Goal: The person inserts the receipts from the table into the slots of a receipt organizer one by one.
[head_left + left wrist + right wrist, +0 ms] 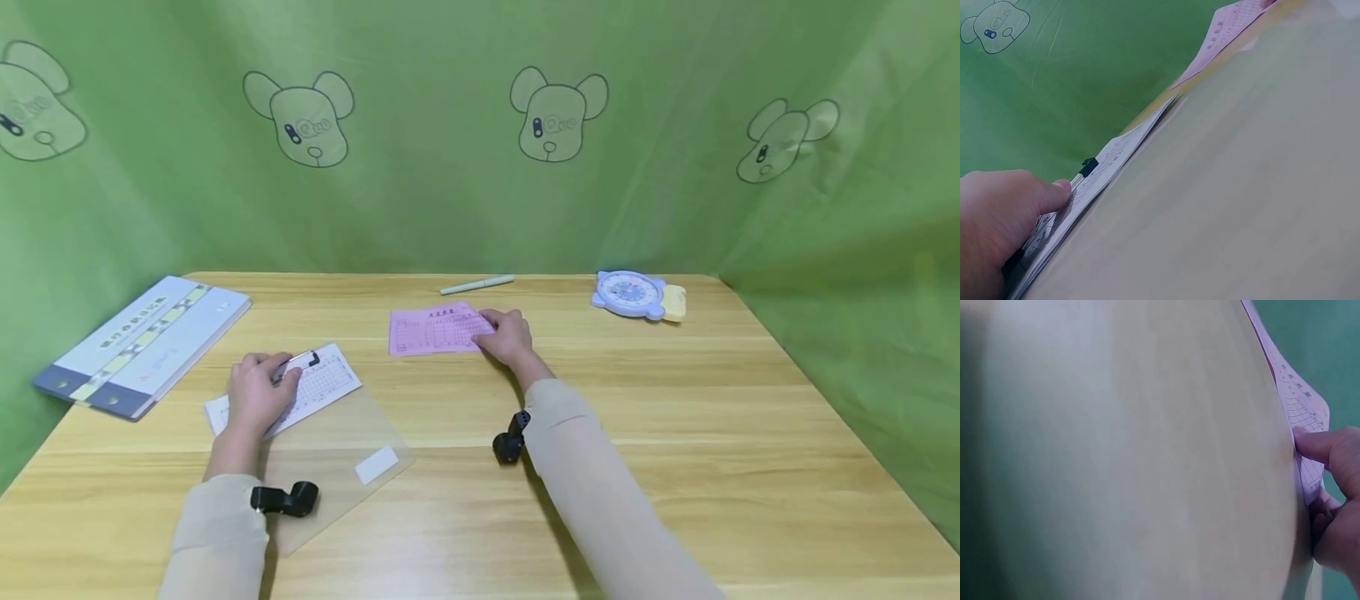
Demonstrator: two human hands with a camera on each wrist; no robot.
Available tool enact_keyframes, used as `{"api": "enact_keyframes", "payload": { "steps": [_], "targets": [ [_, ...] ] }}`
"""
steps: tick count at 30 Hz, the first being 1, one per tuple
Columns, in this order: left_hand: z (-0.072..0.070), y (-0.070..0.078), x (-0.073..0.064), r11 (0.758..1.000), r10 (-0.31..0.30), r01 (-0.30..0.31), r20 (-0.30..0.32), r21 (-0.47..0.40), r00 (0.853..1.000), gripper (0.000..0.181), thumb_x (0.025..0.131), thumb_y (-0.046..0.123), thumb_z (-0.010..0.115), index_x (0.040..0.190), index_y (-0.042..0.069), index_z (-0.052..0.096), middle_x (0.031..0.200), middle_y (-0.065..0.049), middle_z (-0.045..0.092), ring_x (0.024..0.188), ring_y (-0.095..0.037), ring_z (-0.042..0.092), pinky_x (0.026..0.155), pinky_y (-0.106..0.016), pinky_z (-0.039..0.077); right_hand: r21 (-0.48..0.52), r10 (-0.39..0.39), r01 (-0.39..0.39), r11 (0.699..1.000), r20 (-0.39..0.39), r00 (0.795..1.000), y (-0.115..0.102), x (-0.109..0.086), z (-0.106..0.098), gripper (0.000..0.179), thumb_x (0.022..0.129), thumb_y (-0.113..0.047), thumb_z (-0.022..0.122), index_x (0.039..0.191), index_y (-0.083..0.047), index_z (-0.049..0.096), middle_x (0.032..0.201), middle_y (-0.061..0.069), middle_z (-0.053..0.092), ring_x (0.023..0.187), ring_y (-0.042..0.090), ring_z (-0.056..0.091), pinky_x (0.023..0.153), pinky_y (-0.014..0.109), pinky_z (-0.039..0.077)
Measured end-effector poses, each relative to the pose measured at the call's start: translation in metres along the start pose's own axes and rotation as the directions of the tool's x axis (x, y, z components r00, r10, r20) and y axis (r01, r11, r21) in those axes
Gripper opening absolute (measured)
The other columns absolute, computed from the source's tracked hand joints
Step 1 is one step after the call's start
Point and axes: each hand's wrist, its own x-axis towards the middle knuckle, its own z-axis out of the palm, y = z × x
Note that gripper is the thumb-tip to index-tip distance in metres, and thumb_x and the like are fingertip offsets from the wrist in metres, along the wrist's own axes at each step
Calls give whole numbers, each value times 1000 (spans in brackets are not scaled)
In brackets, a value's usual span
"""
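My left hand (pixel 257 390) curls over the clip end of a see-through clipboard (pixel 330 467). Its thumb lies on the metal clip (pixel 300 364), whose corners are black; the other fingers are mostly hidden behind it. White printed forms (pixel 324 386) lie under that clip along the board's far edge. Farther off, my right hand (pixel 512 337) pinches the right edge of a pink printed form pad (pixel 435 327). In the right wrist view the thumb is on top of the pink sheets (pixel 1304 412), and their near corner bends up a little.
A thick blue-white binder (pixel 150 342) lies at the left edge. Beyond the pink pad is a pale green pen (pixel 477 284). A blue toy-like clock (pixel 630 293) with a yellow piece (pixel 674 303) sits at the far right. A green curtain (pixel 450 200) surrounds the table.
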Motion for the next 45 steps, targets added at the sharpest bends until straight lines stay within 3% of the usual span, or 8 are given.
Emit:
{"api": "enact_keyframes", "payload": {
  "steps": [5,9,15,22,29,37,41,45],
  "targets": [
    [-1,-1,0,1000,-5,5,0,6,1000,35,85,18,51,112,-4,53,102,-22,43,94,-36,35,78,-47,27,60,-15,16,998,-17,1000,2,-3,1,58,77,-16,64,129,-11,40,123,14,44,112,29,38,94,37,26],
    [0,0,0,1000,-11,11,3,4,1000,35,86,19,50,112,-4,53,102,-22,43,94,-36,35,77,-46,27,108,9,-6,994,-32,999,3,-6,-1,49,77,-11,62,123,-9,47,126,11,43,116,28,36,96,37,24],
    [1,1,-1,1000,-21,21,10,1,1000,35,86,18,50,112,-4,53,103,-22,42,94,-36,35,77,-46,27,203,50,-43,978,-33,998,3,-9,-6,23,77,-3,56,99,-4,63,112,13,53,104,26,45,88,36,33],
    [0,2,-1,1000,-25,25,13,4,1000,35,86,19,50,112,-4,53,103,-23,42,94,-36,34,77,-46,26,345,34,-38,938,17,999,3,-13,-10,43,69,15,41,102,-3,62,116,15,49,95,22,48,69,26,43],
    [-1,3,-2,1000,-22,22,19,9,1000,35,86,18,50,112,-4,53,103,-23,42,94,-37,35,77,-47,26,544,35,-28,838,-3,999,-6,-26,-19,34,75,15,49,104,3,60,98,18,54,66,16,51,54,23,45],
    [-2,3,-1,999,-35,34,28,6,999,35,86,18,49,113,-4,52,104,-24,42,95,-37,34,78,-47,26,732,2,-30,681,40,999,-26,-43,-13,25,79,12,50,101,7,59,100,17,56,69,16,54,59,25,48],
    [-2,3,-1,999,-37,37,29,8,999,35,86,19,49,113,-4,52,104,-23,42,95,-37,34,77,-47,26,751,-36,-62,657,114,993,-37,-48,-6,27,78,14,49,103,7,58,104,17,55,70,16,55,60,25,48],
    [-2,3,-1,999,-43,42,36,13,998,36,87,20,49,114,-4,52,105,-23,41,96,-37,34,78,-47,27,740,-68,-104,664,199,978,-43,-51,0,31,78,15,48,105,6,57,109,16,52,70,17,55,62,26,48]
  ]
}}
